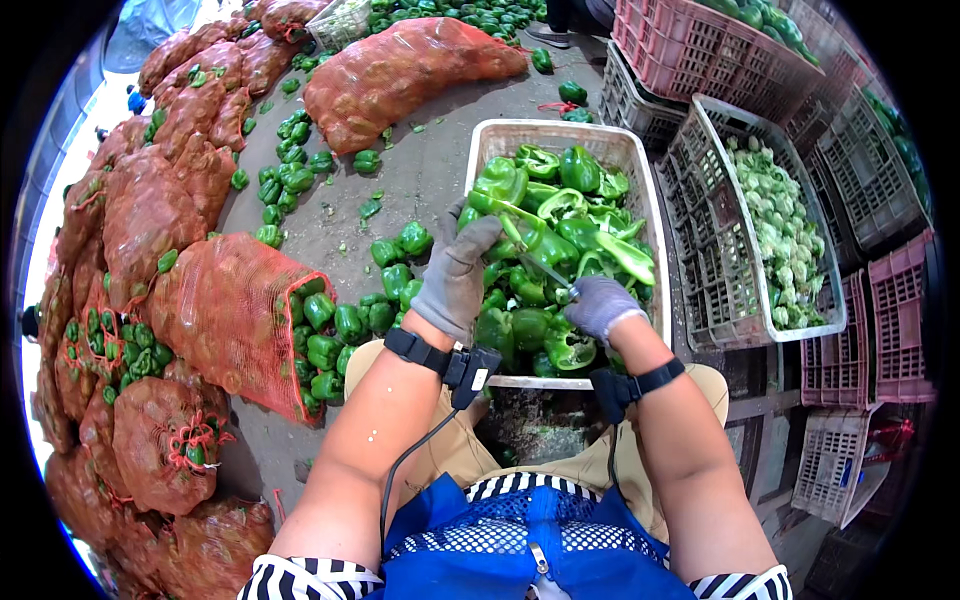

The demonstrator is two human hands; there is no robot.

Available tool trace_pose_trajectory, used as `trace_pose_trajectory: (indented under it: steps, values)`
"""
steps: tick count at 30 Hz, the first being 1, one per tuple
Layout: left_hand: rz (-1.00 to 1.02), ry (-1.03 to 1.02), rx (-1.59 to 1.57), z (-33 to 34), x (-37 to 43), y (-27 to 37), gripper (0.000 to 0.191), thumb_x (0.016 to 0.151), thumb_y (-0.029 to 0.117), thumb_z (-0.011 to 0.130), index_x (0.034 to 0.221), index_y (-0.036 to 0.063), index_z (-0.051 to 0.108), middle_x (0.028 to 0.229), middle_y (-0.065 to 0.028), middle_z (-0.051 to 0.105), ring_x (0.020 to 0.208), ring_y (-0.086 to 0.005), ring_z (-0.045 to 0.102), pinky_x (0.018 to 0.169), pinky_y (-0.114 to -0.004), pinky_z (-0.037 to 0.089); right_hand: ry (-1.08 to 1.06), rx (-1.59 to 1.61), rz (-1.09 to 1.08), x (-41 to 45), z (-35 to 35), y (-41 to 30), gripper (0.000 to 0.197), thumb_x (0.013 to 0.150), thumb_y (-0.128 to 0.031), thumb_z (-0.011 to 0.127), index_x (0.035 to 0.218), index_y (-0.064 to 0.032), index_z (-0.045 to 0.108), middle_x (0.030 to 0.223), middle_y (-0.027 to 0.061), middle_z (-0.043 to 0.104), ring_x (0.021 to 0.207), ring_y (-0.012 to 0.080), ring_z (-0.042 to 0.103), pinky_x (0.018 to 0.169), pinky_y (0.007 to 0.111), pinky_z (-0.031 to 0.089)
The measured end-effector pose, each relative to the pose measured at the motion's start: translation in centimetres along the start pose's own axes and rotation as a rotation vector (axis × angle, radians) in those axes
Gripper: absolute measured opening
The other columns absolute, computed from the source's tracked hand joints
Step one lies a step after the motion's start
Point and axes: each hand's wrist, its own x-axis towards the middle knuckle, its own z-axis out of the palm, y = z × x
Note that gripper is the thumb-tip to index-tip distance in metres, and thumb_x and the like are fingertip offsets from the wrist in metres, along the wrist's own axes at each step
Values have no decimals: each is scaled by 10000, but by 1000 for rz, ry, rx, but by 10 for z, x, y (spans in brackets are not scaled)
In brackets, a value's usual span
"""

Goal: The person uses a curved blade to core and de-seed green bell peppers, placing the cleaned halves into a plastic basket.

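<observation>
My left hand (pixel 459 274), in a grey glove, holds a green bell pepper (pixel 517 223) over a white plastic crate (pixel 663 300). My right hand (pixel 602 306), gloved in grey too, grips a small knife (pixel 546 268) by its handle. The blade points up and left to the pepper by my left fingers; where its tip lies is hard to tell. Below both hands, the crate holds many green peppers, some whole and some cut open with pale insides showing (pixel 571 343).
An open red mesh sack (pixel 225 307) spills green peppers (pixel 349 324) at the left. Full mesh sacks (pixel 409 79) lie behind and along the left. To the right, a crate (pixel 806 331) holds pale green pepper cores (pixel 780 225), beside stacked pink crates (pixel 712 52). A shoe (pixel 547 35) shows at the top.
</observation>
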Motion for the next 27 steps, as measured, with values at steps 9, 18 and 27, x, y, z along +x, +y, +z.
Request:
trace_pose_trajectory:
  steps: [9,18,27]
  values:
    - [-31,-365,-28,9,-12,23,736,979,270,763,1573,31,401,1348,-106,659,1262,-216,638,1107,-393,503,481,1073,-264,-53,-36,-14,502,879,-230,912,1299,-41,713,831,-50,645,716,45,577,653,245,527]
    - [-95,-398,-79,28,-16,-6,643,1037,568,667,1389,36,585,1266,-86,690,1041,-204,719,946,-349,602,51,1406,-149,-54,-17,-37,449,853,-298,919,1127,-2,723,891,50,745,676,125,694,521,283,582]
    - [329,-337,823,38,-19,-24,1188,618,114,1023,1601,13,364,1524,-139,493,1431,-273,480,1233,-391,385,111,1439,-40,-28,-12,-27,362,882,-306,900,1071,-47,732,833,26,716,651,120,645,522,291,525]
